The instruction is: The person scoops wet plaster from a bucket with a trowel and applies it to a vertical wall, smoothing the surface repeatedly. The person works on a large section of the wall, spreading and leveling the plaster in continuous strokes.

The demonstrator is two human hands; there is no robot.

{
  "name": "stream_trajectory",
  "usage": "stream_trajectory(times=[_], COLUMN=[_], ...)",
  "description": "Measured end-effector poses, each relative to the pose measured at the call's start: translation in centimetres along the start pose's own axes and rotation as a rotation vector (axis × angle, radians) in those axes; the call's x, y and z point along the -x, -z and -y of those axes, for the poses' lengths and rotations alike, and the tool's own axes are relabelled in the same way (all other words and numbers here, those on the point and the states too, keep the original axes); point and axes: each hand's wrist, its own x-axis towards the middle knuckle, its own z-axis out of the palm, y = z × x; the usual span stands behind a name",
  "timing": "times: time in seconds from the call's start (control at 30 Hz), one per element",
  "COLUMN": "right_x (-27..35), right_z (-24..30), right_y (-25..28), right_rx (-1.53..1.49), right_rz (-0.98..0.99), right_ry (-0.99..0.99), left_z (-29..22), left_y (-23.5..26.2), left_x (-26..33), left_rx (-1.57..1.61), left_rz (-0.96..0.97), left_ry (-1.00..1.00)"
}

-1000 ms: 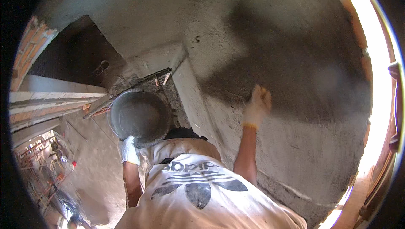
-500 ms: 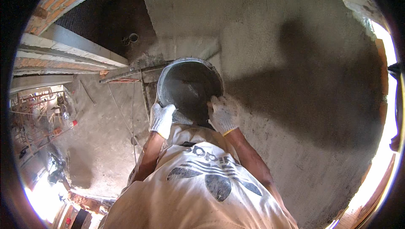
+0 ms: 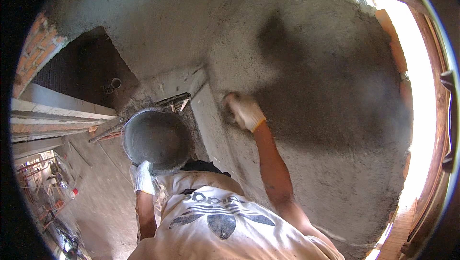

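A round dark grey rubber tub [image 3: 157, 138] is held close in front of my body, its mouth turned up toward me. My left hand [image 3: 143, 177], in a white knitted glove, is closed on its near rim. The tub's inside looks grey and smeared; what lies in its bottom is hard to make out. My right hand [image 3: 247, 112], in a dirty white glove, reaches out close to the rough grey plastered wall [image 3: 297, 44], away from the tub. Its fingers are blurred against dark marks, and anything in them cannot be made out.
A dark recess with a round pipe end [image 3: 116, 83] is at the upper left, above pale beams [image 3: 67, 104] and brickwork [image 3: 36, 51]. The dusty floor [image 3: 96, 197] spreads at lower left near scaffold-like bars. A bright opening with a wooden frame [image 3: 424, 116] lies at right.
My right hand has left the tub and stretched up and out toward the wall. The tub, in my left hand, now sits lower and further left in view; the view has turned.
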Motion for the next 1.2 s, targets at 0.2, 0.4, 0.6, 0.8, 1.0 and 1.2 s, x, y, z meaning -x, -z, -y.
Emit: stream_trajectory(times=[0.2, 0.4, 0.6, 0.8, 1.0, 1.2], right_x=[7.6, 12.5, 9.1, 11.6, 9.2, 5.9], right_z=[-2.8, -1.9, -3.9, -2.9, 2.0, 0.2], right_y=[1.3, -6.8, -12.9, -10.4, -3.3, 4.3], right_rx=[0.277, 0.682, 1.088, 0.787, 0.371, 0.901], right_rz=[-0.940, -0.459, -0.316, -0.117, 0.177, -0.667], right_ry=[0.087, 0.704, 0.845, 0.628, 0.673, 0.572], left_z=[2.7, -0.4, -2.9, -3.2, -0.8, 1.7], left_y=[1.0, -3.0, -6.0, -5.2, -3.5, -0.4], left_x=[-2.0, 0.4, 3.1, 3.9, 0.1, -1.1], left_rx=[-0.047, -0.142, -0.348, -0.133, 0.026, -0.065], left_rz=[-0.051, 0.069, 0.113, 0.092, 0.066, 0.039], left_ry=[0.031, 0.054, 0.022, 0.031, 0.183, -0.003])
